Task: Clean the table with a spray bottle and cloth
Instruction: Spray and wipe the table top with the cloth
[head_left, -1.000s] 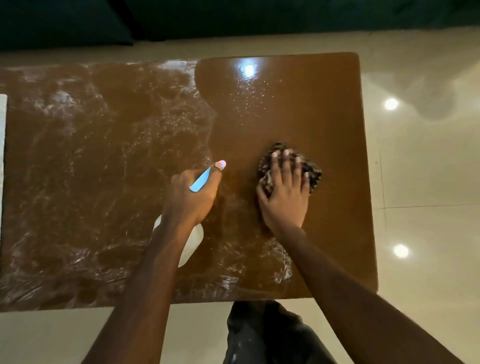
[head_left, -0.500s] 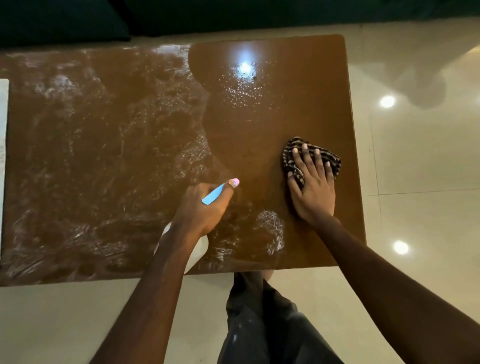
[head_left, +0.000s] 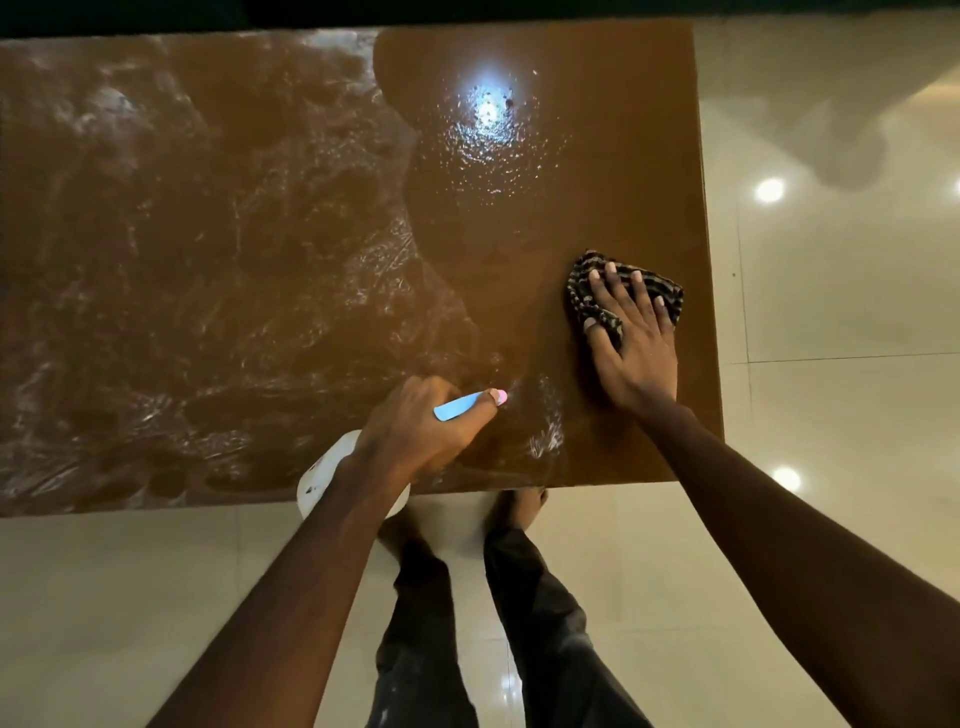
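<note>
A glossy brown table (head_left: 597, 156) fills the upper half of the view, its left part streaked with wet smears. Near the right edge my right hand (head_left: 634, 343) lies flat with spread fingers, pressing a dark checked cloth (head_left: 584, 291) onto the surface. At the table's front edge my left hand (head_left: 421, 431) grips a spray bottle (head_left: 322, 478) with a white body, blue trigger and pink nozzle. The nozzle points right, toward a patch of spray drops in front of it.
A pale tiled floor (head_left: 831, 312) surrounds the table on the right and in front. My legs in dark trousers (head_left: 545, 623) stand against the front edge. A bright lamp reflection (head_left: 488, 104) shines on the far tabletop.
My right hand has slid the cloth rightward toward the table's right edge. My left hand with the bottle has drawn back to the front edge, and the view has shifted.
</note>
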